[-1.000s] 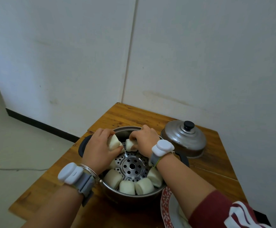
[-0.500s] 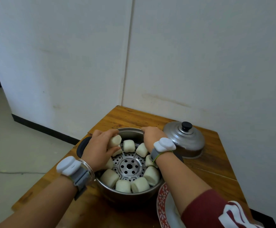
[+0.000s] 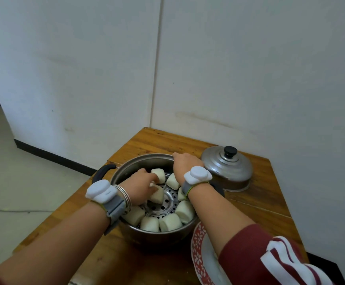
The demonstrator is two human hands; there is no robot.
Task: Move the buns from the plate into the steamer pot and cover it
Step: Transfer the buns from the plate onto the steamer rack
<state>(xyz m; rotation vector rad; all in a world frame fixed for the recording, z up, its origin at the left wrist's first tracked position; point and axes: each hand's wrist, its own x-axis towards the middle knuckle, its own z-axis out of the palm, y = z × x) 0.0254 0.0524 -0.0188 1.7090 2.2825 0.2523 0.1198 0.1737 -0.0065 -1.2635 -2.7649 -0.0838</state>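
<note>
Now my left hand closed round soft bun, lowering into steamer pot with other buns; pinch sides lightly, dough dents. Right hand on far rim, grip unclear. Lid right, light, knob-held.

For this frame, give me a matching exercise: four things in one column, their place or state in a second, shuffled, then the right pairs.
Things:
1. lid
2. left hand
3. right hand
4. plate

Places or states:
A. at the near right edge of the table, partly under the right forearm
B. inside the pot, on a bun
C. on the pot's far rim
D. resting on the table, right of the pot

Pairs: 1-D, 2-B, 3-C, 4-A
</note>
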